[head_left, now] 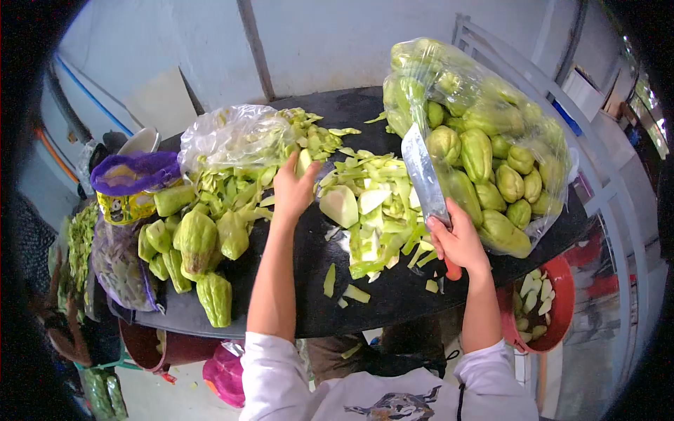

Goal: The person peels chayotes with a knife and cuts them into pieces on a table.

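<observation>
The right hand (458, 240) clamped its fingers around the handle (453, 269) of a stiff, likely hefty knife (423, 172). Between the left hand's (293, 191) spread fingers lay a slippery-looking green piece (303, 163), best pinched sideways.

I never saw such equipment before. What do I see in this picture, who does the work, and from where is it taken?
There is no machine here: a person works with two bare hands. The only picture comes from a camera on the person's head, looking forward and down, so their left is also your left.

The right hand holds a large knife, blade pointing away from the body. The left hand is at a pale green piece; I cannot tell how firmly its fingers hold it.

On the black table lie cut pieces in the middle, whole green vegetables on the left, and a big clear bag of similar vegetables on the right.
</observation>
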{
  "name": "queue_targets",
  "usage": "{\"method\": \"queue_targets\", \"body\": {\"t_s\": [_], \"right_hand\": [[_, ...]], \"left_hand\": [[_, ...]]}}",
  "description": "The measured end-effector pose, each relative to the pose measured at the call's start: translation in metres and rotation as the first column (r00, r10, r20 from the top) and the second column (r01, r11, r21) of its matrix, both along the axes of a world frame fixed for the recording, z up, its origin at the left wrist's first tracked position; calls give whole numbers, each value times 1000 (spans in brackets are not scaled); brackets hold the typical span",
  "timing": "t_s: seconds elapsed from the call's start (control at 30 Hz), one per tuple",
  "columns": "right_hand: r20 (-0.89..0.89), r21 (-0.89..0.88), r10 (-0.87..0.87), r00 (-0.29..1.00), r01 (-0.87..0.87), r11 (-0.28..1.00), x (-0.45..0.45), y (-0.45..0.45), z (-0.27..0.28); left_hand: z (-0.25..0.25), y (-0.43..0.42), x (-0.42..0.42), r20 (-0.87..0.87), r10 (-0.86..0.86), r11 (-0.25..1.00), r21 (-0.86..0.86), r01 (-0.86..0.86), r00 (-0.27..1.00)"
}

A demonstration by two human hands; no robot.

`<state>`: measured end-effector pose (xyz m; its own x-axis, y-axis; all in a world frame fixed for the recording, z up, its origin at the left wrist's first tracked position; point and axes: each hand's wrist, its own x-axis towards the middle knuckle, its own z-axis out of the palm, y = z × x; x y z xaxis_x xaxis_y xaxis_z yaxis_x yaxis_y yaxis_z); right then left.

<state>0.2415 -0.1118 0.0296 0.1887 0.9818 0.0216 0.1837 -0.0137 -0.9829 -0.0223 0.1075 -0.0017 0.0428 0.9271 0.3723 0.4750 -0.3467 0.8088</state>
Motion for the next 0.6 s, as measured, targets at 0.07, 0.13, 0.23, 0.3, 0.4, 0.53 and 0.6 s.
{"method": "queue_targets", "body": {"t_s": [0.07,0.13,0.23,0.3,0.4,0.53,0.6], "right_hand": [[10,4,0,1000,0,1000,5,-7,-2],[23,13,1,1000,-2,1000,9,-13,-1],[36,-2,-7,999,7,1000,15,-25,1],[69,-32,-29,997,31,999,19,-32,1],[74,-40,-25,997,28,999,23,-38,3],[25,-43,-29,999,30,999,21,-38,-9],[15,-27,-14,1000,15,1000,12,-36,-7]], "left_hand": [[14,16,7,-140,-54,998,15,56,989],[17,25,11,-275,-101,993,26,113,956],[11,27,18,-364,-102,993,14,115,926],[3,14,18,-494,-46,972,178,152,868],[15,-28,14,-619,-143,929,184,320,772],[16,-60,18,-701,-502,800,-152,581,507],[19,-63,22,-792,-390,834,-89,544,469]]}}
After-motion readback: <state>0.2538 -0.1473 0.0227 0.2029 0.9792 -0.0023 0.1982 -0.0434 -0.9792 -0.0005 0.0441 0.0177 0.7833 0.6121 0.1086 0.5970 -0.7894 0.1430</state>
